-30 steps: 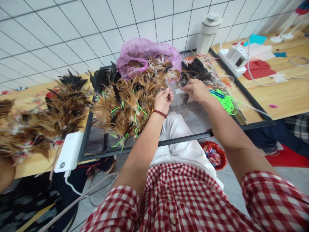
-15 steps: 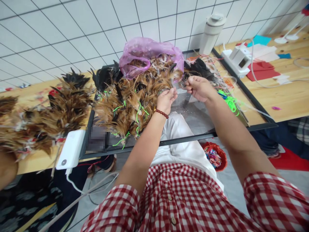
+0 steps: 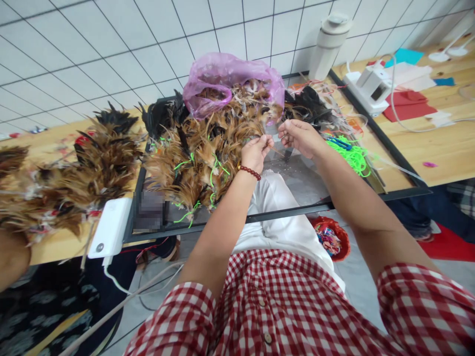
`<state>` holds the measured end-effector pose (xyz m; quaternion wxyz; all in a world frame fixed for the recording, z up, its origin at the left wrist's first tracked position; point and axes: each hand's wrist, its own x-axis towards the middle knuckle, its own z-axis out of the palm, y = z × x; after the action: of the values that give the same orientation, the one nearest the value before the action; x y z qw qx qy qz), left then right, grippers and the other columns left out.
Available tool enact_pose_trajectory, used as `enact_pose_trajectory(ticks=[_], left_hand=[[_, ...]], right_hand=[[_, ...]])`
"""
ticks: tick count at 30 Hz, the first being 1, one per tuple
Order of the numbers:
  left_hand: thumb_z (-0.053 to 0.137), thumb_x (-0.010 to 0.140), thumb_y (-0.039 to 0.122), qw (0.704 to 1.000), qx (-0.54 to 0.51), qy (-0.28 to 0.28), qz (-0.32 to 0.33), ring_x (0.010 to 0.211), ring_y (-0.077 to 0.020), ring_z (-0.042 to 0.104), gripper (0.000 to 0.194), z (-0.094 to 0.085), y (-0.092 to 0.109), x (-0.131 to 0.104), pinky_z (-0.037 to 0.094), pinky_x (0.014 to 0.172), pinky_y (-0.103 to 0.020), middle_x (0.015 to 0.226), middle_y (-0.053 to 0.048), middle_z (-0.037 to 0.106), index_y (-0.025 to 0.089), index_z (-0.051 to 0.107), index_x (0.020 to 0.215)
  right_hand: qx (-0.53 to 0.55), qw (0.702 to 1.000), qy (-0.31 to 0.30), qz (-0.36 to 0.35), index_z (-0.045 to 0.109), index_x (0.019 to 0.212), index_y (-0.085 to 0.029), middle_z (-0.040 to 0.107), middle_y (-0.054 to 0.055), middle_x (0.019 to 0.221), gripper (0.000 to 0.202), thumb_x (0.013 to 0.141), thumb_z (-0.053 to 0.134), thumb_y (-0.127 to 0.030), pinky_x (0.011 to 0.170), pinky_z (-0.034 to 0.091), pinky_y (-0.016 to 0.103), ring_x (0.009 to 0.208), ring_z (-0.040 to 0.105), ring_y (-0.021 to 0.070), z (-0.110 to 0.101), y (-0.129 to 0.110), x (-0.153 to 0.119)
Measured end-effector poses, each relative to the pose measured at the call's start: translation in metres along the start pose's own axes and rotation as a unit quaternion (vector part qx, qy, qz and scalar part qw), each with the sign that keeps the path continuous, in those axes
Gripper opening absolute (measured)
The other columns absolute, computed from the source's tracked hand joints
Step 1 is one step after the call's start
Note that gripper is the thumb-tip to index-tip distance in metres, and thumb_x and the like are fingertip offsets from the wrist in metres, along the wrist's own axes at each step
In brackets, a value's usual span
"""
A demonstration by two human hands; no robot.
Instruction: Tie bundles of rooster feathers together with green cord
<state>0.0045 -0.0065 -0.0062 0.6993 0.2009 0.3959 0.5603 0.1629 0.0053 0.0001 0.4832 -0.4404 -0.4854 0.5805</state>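
My left hand (image 3: 255,152), with a dark red bead bracelet at the wrist, is closed in a pinch. From its fingertips sticks out a thin brown feather (image 3: 277,151). Just to the right, my right hand (image 3: 302,139) has its thumb and fingers drawn together; whatever they grip is too small to make out. Both hands hover over a black-framed tray (image 3: 289,209). Beside my left hand lies a heap of brown feathers (image 3: 202,158), some tied with bright green string. Loose green string (image 3: 351,157) lies by my right forearm with a small blue tool (image 3: 338,143) on it.
A pink plastic bag (image 3: 237,69) of feathers sits behind the heap, black feathers (image 3: 309,106) to its right. Further out are a white bottle (image 3: 330,47), a power strip (image 3: 365,94), a white power bank (image 3: 110,228) and another feather pile (image 3: 100,163). A red basket (image 3: 343,240) stands below.
My right hand has come slightly closer to my left, its fingers a little looser. A thin feather now shows at my left fingertips. More of the green string is visible.
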Motion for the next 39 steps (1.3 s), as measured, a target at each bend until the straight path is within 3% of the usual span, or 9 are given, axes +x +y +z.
enact_pose_trajectory(ticks=[5,8,16,21,23,27,31,35,39], left_hand=[[0.071,0.088,0.008,1.000,-0.006,0.019,0.024,0.078,-0.0078,0.071,0.019,0.000,-0.001,0.002,0.057,0.092,-0.023,0.067,0.000,0.070,0.012,0.069,0.070],[0.078,0.084,0.012,0.999,-0.007,0.023,0.020,0.086,-0.0120,0.075,0.015,0.000,-0.002,0.003,0.057,0.092,-0.025,0.070,-0.002,0.071,0.011,0.070,0.072],[0.077,0.088,0.024,0.998,0.012,0.057,0.034,0.095,-0.0129,0.076,0.014,-0.005,0.005,0.004,0.059,0.096,-0.026,0.085,-0.005,0.077,0.013,0.070,0.084],[0.077,0.087,0.022,0.995,0.071,0.058,0.039,0.094,-0.0130,0.077,0.015,-0.004,0.004,0.003,0.058,0.095,-0.026,0.085,-0.005,0.078,0.014,0.067,0.080],[0.079,0.086,0.022,0.993,0.105,0.051,0.025,0.087,-0.0130,0.077,0.017,-0.003,0.003,0.001,0.058,0.091,-0.027,0.080,-0.004,0.076,0.014,0.066,0.077],[0.076,0.087,0.018,0.987,0.158,0.013,-0.021,0.072,-0.0114,0.073,0.019,-0.001,0.002,-0.005,0.058,0.086,-0.026,0.066,-0.002,0.071,0.013,0.065,0.073],[0.076,0.087,0.017,0.985,0.167,-0.013,-0.039,0.064,-0.0094,0.069,0.020,0.000,0.003,-0.008,0.057,0.084,-0.026,0.062,-0.002,0.070,0.012,0.066,0.070],[0.075,0.088,0.016,0.986,0.156,-0.036,-0.047,0.055,-0.0060,0.063,0.020,0.000,0.005,-0.010,0.055,0.074,-0.021,0.060,0.000,0.068,0.012,0.065,0.071],[0.070,0.091,0.013,0.984,0.159,-0.057,-0.064,0.049,-0.0038,0.057,0.023,0.001,0.010,-0.012,0.050,0.061,-0.016,0.056,0.003,0.063,0.013,0.062,0.070]], right_hand=[[-0.106,0.993,-0.036,-0.036,0.059,0.088,-0.020,0.066,-0.001,0.074,0.065,0.051,0.100,-0.055,0.058,0.048,0.024,0.066,0.060,0.0116,0.007,0.013,0.002],[-0.118,0.990,-0.036,-0.068,0.057,0.087,-0.021,0.065,-0.003,0.070,0.067,0.045,0.102,-0.048,0.062,0.050,0.026,0.065,0.060,0.0126,0.016,0.022,0.004],[-0.238,0.966,-0.014,-0.101,0.071,0.075,-0.016,0.063,-0.001,0.064,0.026,0.070,0.086,-0.038,0.061,0.040,0.027,0.060,0.050,0.0117,0.001,0.010,0.002],[-0.284,0.947,0.002,-0.150,0.067,0.073,-0.018,0.058,-0.001,0.066,0.020,0.079,0.076,-0.034,0.066,0.037,0.029,0.065,0.046,0.0133,-0.004,0.008,0.005],[-0.326,0.928,0.010,-0.181,0.065,0.074,-0.019,0.060,0.001,0.071,0.017,0.082,0.073,-0.032,0.071,0.039,0.031,0.070,0.049,0.0163,-0.003,0.011,0.005],[-0.448,0.854,0.021,-0.264,0.065,0.082,-0.021,0.066,0.008,0.088,0.008,0.088,0.062,-0.026,0.082,0.044,0.037,0.087,0.058,0.0240,-0.001,0.014,0.003],[-0.526,0.798,0.021,-0.294,0.067,0.092,-0.021,0.068,0.011,0.098,0.015,0.093,0.052,-0.025,0.082,0.044,0.038,0.095,0.060,0.0267,0.001,0.014,0.000],[-0.558,0.775,0.006,-0.297,0.067,0.095,-0.020,0.069,0.011,0.102,0.018,0.095,0.049,-0.024,0.080,0.043,0.038,0.093,0.061,0.0254,0.001,0.013,0.000],[-0.553,0.773,0.005,-0.311,0.066,0.097,-0.022,0.068,0.009,0.100,0.021,0.099,0.048,-0.030,0.086,0.043,0.039,0.100,0.060,0.0256,0.002,0.011,-0.002]])
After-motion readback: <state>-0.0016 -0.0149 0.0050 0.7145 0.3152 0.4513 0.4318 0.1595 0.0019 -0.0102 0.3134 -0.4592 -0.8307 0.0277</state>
